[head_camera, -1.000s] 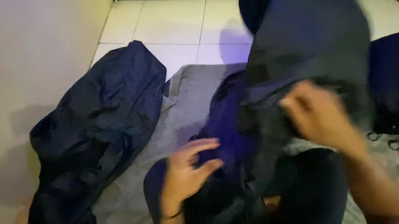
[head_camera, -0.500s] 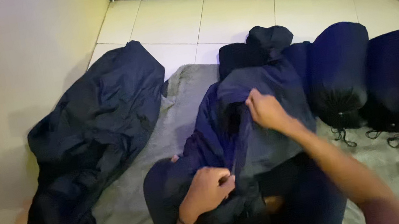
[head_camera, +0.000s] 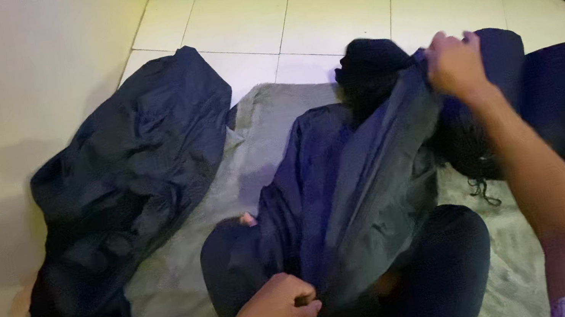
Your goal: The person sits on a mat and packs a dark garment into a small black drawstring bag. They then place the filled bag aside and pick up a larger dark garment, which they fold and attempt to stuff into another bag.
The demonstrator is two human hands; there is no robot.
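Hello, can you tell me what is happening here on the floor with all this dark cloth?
A person sits on a grey blanket on a tiled floor and handles a dark blue garment with both bare hands. The right hand lifts one edge of it up and away, while the left hand has a closed grip on the lower end near the lap, so the cloth is stretched between them. A heap of similar dark cloth lies by the wall, and stuffed dark bags sit on the other side.

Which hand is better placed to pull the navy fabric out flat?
Right. The right hand already grips the navy fabric at its raised far edge; the left hand pins the near end by the lap.
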